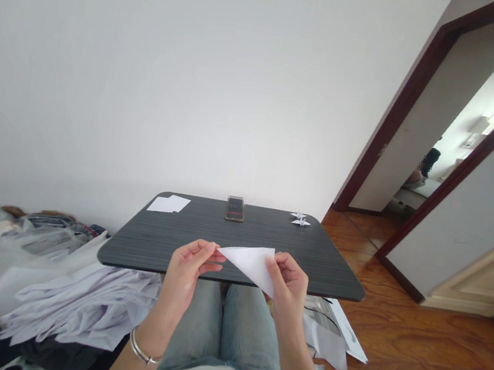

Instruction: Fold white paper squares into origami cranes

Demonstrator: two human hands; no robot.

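Note:
A white sheet of paper (pixel 250 262), folded into a triangle, is held up between my two hands above the near edge of the dark table (pixel 202 234). My left hand (pixel 192 266) pinches its pointed left corner between thumb and fingers. On the other side, my right hand (pixel 287 281) grips the wide end, thumb on the front face and fingers behind. Two small folded paper cranes (pixel 301 221) sit at the table's far right corner. Flat white paper sheets (pixel 168 203) lie at the far left.
A phone (pixel 234 209) stands at the table's back middle, near the white wall. Heaped clothes (pixel 85 303) lie on the left. Papers and a cable (pixel 331 336) are on the wooden floor at right. Through the doorway, a person (pixel 426 165) is partly visible.

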